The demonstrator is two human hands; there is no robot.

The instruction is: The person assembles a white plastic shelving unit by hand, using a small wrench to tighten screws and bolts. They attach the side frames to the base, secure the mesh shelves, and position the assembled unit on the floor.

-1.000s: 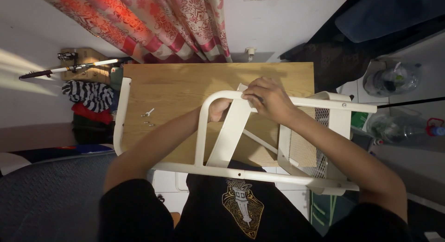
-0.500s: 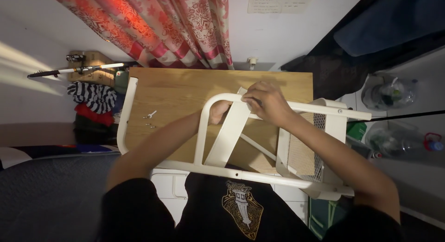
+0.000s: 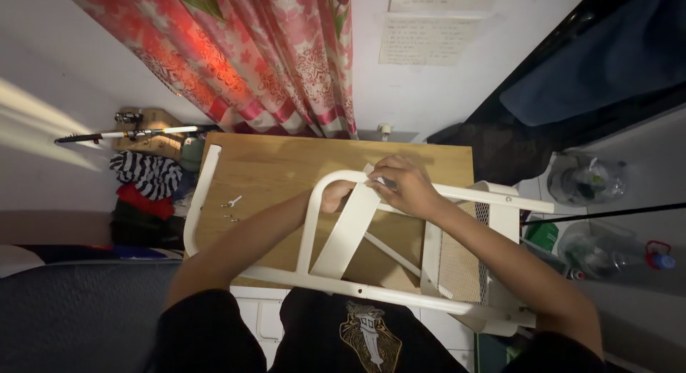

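Observation:
A white metal chair frame (image 3: 329,280) lies on its side across a small wooden table (image 3: 286,166). My left hand (image 3: 336,196) reaches under the curved top rail and grips a flat white slat (image 3: 346,234) near its upper end. My right hand (image 3: 404,187) rests on top of the same joint, fingers closed over the rail and a small white part. The chair's mesh seat (image 3: 457,262) hangs off the table's right side.
A few small screws (image 3: 231,207) lie on the table's left part. A floral curtain (image 3: 264,58) hangs behind. Clothes (image 3: 146,174) and a rod (image 3: 121,135) are at the left; plastic bottles (image 3: 607,255) and a dark blue cloth (image 3: 593,73) are at the right.
The view has shifted a little and the frame sits slightly lower. Both hands stay at the same joint of slat and rail.

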